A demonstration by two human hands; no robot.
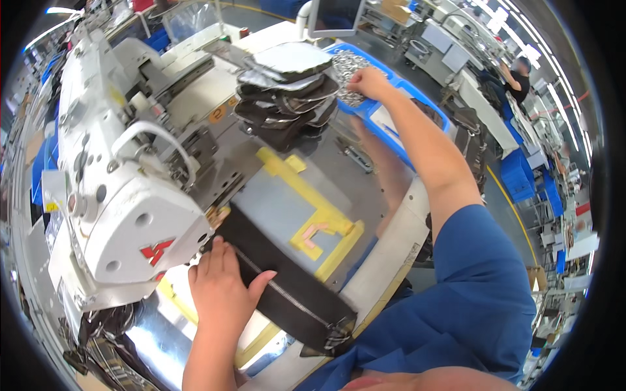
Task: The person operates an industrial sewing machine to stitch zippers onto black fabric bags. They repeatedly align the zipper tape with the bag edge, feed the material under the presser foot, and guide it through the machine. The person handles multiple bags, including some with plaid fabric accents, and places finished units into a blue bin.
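Note:
My left hand [225, 280] lies flat with its fingers stretched on a long black fabric strip [267, 254], thumb spread out over it. A silver-toothed zipper [297, 300] runs along the strip, and its far end reaches beside the head of a white sewing machine [117, 221]. At the far right my right hand [370, 83] dips into a blue tray [401, 151], its fingers drawn together among small silver metal pieces [350, 60]. Those pieces look like zipper sliders. Whatever sits between these fingertips is hidden.
A stack of dark fabric pieces [287, 98] stands at the back of the table, left of the tray. Yellow tape [306, 195] marks a clear sheet on the tabletop. Dark fabric [107, 345] hangs at the lower left. Another person [520, 79] sits far right.

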